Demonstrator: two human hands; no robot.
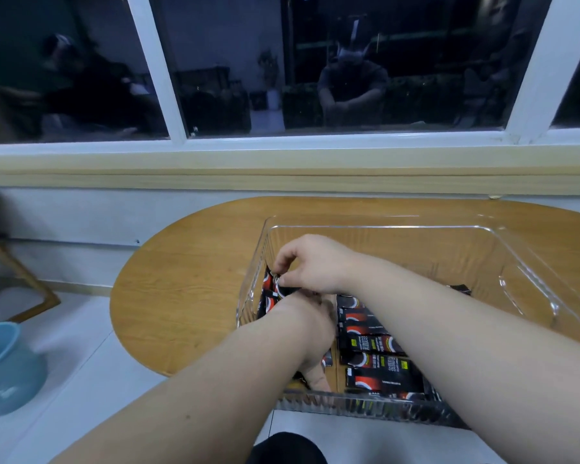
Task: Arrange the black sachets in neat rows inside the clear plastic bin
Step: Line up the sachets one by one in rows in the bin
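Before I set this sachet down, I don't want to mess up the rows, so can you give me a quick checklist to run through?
1. Right hand grip: ok, it pinches a sachet by the left wall of the bin.
2. Left hand hold: cannot tell, its fingers are mostly hidden.
3. Right row of sachets: ok, they lie flat and parallel.
4. Left row: cannot tell, the hands cover most of it.
5. Free room in the far half of the bin: ok, the floor there is bare.
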